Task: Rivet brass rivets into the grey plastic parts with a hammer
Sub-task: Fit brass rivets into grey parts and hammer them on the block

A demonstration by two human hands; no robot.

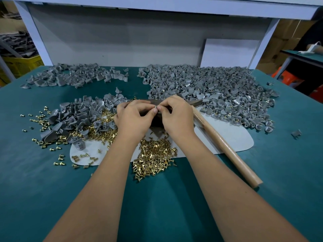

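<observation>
My left hand (135,116) and my right hand (176,115) meet at the middle of the bench, fingertips pinching a small grey plastic part (155,107) between them. Whether a rivet is in it is too small to tell. Below my wrists lies a heap of brass rivets (153,158), and more rivets (97,130) are mixed into a pile of grey plastic parts (82,116) on the left. The hammer lies flat on the bench: its wooden handle (225,145) runs from my right hand toward the front right, and its dark head (195,102) shows behind my fingers.
A big pile of grey parts with rivets in them (218,91) fills the right rear. Another grey pile (75,75) lies at the left rear. A light grey pad (232,137) lies on the teal bench mat (157,198). A white back panel (139,41) closes the far side.
</observation>
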